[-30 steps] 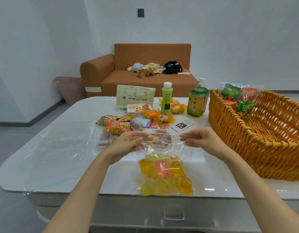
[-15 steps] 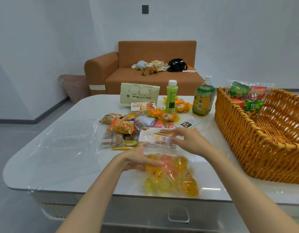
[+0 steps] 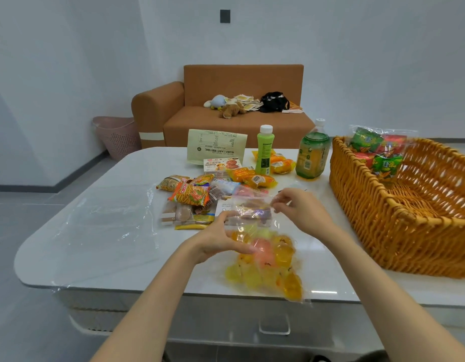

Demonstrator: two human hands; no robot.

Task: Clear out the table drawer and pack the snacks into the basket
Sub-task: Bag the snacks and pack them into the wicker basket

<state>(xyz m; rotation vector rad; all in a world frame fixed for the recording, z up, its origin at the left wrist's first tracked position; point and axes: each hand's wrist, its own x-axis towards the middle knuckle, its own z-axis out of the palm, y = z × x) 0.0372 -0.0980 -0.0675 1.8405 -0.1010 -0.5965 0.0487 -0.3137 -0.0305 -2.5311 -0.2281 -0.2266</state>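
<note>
- The clear bag of jelly cups [image 3: 265, 262] sits just below the centre of the frame. Its lower end is at the near edge of the table [image 3: 338, 278] and its open top is lifted.
- The left hand [image 3: 221, 241] grasps the bag at its upper left side, with the fingers curled against the plastic.
- The right hand [image 3: 299, 210] pinches the bag's loose top edge between thumb and fingertips, just above and to the right of the left hand.
- The step in hand looks like closing or gathering the mouth of the bag before it goes into the basket.
- The next move probably calls for lifting the soft, shifting bag with both hands and carrying it right, over the wicker wall.
- The basket [image 3: 370, 205] fills the right of the frame and holds one packet of green and red snacks [image 3: 377, 152] leaning at its far end.
- A pile of loose snacks [image 3: 197, 194] lies at mid-table, not yet packed.
- Behind the pile stand a green bottle [image 3: 265, 150], a tea bottle [image 3: 312, 155] and a paper pouch [image 3: 217, 145].
- A clear plastic sheet [image 3: 108, 212] lies flat on the left of the glossy white tabletop.
- The drawer front with its handle [image 3: 274, 325] shows at the bottom centre and appears pushed in.
- Beyond the table, an orange sofa [image 3: 239, 121] stands against a white wall, with a pink bin [image 3: 119, 137] to its left.
</note>
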